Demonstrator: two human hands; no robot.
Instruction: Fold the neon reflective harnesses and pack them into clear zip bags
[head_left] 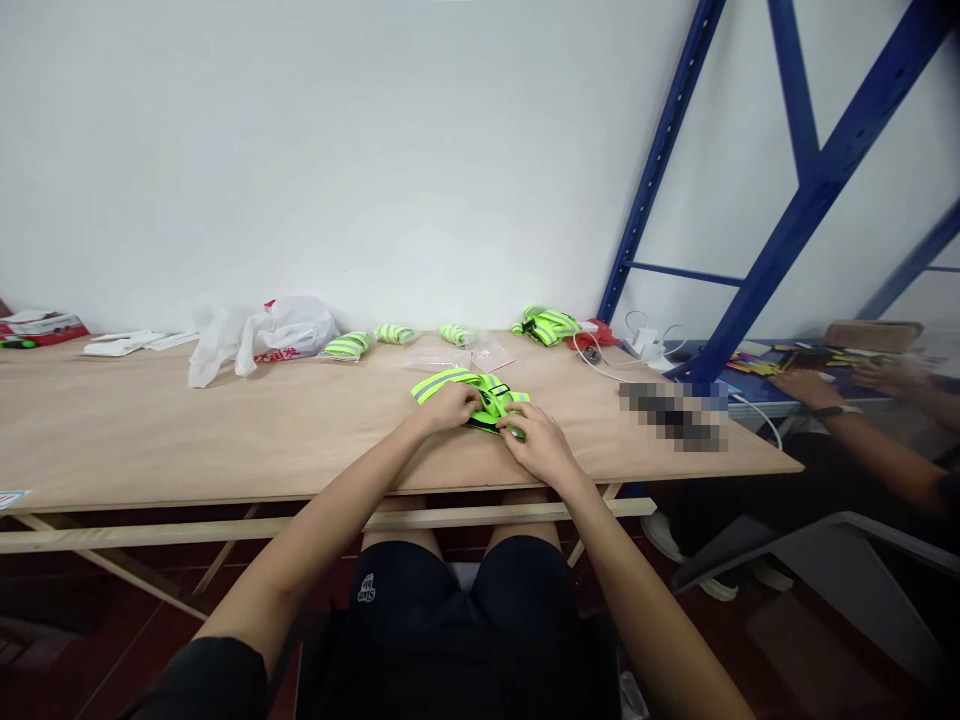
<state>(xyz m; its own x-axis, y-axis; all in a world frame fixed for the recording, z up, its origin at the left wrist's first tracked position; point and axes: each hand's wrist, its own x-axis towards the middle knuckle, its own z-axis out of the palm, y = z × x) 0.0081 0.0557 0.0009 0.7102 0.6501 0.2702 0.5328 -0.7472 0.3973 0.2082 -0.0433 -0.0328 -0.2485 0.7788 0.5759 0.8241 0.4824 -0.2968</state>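
Observation:
A neon yellow-green reflective strap point(459, 378) with grey stripes and a black buckle lies bunched on the wooden table in front of me. My left hand point(450, 405) has its fingers closed on the left part of the bundle. From the right, my right hand point(541, 440) pinches the near edge, close to a black band. The fingers partly cover the folds. Behind the bundle lie flat clear plastic bags point(491, 352).
Rolled reflective straps in bags point(347, 346) line the wall beside a white plastic bag point(292, 325). Another loose strap bundle point(547, 325) sits near a red bag point(596, 335) and white cable. A blue rack post point(705, 365) stands right; a co-worker's hands point(802, 388) are beyond it.

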